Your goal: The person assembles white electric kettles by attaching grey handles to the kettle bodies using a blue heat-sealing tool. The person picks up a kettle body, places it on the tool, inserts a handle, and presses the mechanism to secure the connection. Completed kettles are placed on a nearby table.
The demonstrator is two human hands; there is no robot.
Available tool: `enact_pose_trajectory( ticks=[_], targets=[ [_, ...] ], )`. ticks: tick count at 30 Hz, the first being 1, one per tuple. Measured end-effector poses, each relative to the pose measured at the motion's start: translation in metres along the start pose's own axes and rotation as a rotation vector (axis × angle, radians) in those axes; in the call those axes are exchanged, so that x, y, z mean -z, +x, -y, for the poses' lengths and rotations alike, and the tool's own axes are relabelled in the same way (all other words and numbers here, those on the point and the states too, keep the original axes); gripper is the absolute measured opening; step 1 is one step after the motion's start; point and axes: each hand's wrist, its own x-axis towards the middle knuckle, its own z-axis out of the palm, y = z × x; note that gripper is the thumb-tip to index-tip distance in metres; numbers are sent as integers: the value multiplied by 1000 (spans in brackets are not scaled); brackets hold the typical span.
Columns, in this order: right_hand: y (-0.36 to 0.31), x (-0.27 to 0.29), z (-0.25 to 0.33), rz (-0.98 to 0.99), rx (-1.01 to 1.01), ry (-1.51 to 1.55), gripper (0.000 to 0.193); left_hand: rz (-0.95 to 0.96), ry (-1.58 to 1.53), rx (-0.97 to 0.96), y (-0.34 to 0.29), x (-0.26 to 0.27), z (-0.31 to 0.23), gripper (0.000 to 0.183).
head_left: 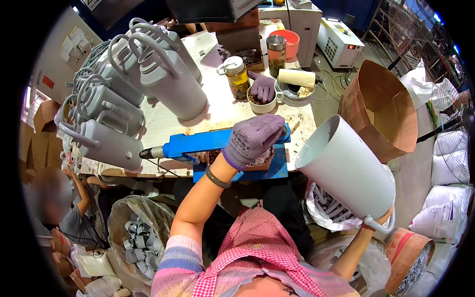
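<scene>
My left hand (253, 141), in a purple glove, is above a blue power screwdriver (198, 144) that lies across the table's front edge. Its fingers are pressed together near the tool's right end; what they pinch is hidden. On the right, my right hand (384, 218) grips a large pale grey jug (349, 171) by its lower end, beside the handle. The jug is tilted, its wide end toward the table, and covers most of that hand. Behind the left hand, a purple glove shape (262, 88) rests in a white cup (262, 106) of small dark pieces; no arm shows.
Several grey jugs with lids and handles (173, 84) crowd the table's left. A yellowish jar (237, 79) and a glass jar (276, 54) stand behind the cup. An open carton (386, 114) is at right. Bags of grey parts (141, 242) flank me. Another person (81, 213) sits at left.
</scene>
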Motion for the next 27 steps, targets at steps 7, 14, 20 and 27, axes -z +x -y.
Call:
enact_pose_trajectory(
  ticks=[7, 14, 20, 27],
  targets=[
    [36, -17, 6, 190, 254, -313, 43, 10, -387, 422, -3, -2, 0, 27],
    [72, -117, 22, 507, 334, -351, 43, -77, -904, 808, -31, 25, -18, 56],
    [18, -239, 0, 808, 225, -333, 45, -419, -827, 924, -102, 15, -33, 19],
    [-44, -299, -70, 1053, 162, -152, 51, -618, -527, 1074, -120, 74, -1, 44]
  ],
)
